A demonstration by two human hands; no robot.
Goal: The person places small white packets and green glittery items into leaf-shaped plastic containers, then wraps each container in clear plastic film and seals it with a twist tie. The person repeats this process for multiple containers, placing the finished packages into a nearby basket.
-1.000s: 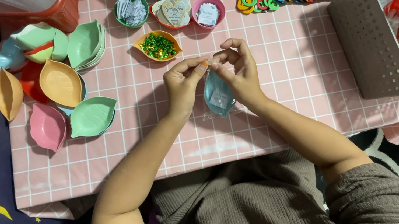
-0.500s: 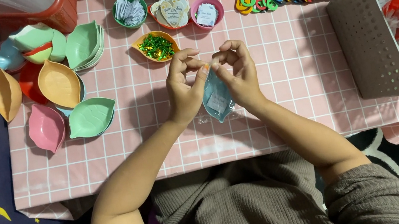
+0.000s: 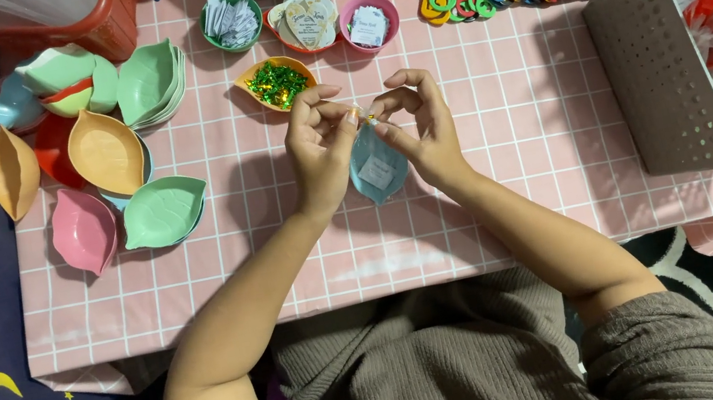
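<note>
We pinch a tiny gold bit between left hand [image 3: 320,146] and right hand [image 3: 422,125], fingertips closed, above the blue leaf dish [image 3: 378,170] at bench [image 3: 543,148] centre; the sequin dish [image 3: 276,83] sits at eleven o'clock. Next calls for a fine, steady placing.

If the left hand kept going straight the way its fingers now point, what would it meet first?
Most likely the right hand: the left hand points its fingertips at it, nearly touching above the blue leaf-shaped dish, though depth is unclear.
</note>
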